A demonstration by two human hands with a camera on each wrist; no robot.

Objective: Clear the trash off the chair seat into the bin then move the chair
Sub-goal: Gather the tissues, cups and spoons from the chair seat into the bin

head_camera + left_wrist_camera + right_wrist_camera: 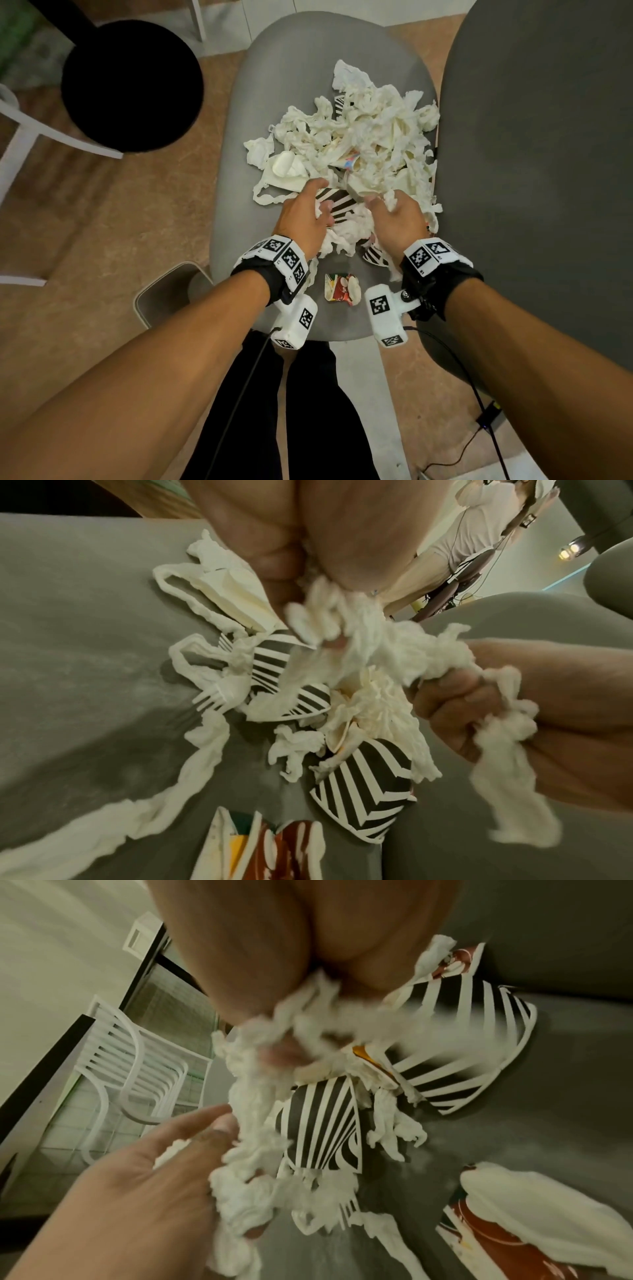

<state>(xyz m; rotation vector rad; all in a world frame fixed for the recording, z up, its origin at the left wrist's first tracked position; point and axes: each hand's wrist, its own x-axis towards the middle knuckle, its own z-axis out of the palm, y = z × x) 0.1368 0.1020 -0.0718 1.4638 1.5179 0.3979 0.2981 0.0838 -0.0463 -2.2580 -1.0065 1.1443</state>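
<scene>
A heap of crumpled white tissue covers the grey chair seat, mixed with black-and-white striped paper cups and a white plastic fork. My left hand grips a wad of tissue at the near edge of the heap. Beside it my right hand clutches another bunch of tissue, its curled fingers showing in the left wrist view. A crushed red and yellow carton lies on the seat between my wrists.
A round black bin opening stands on the tan floor left of the chair. A dark grey chair back rises on the right. A white slatted chair stands at the far left. A small grey pedal lies by the seat's near-left edge.
</scene>
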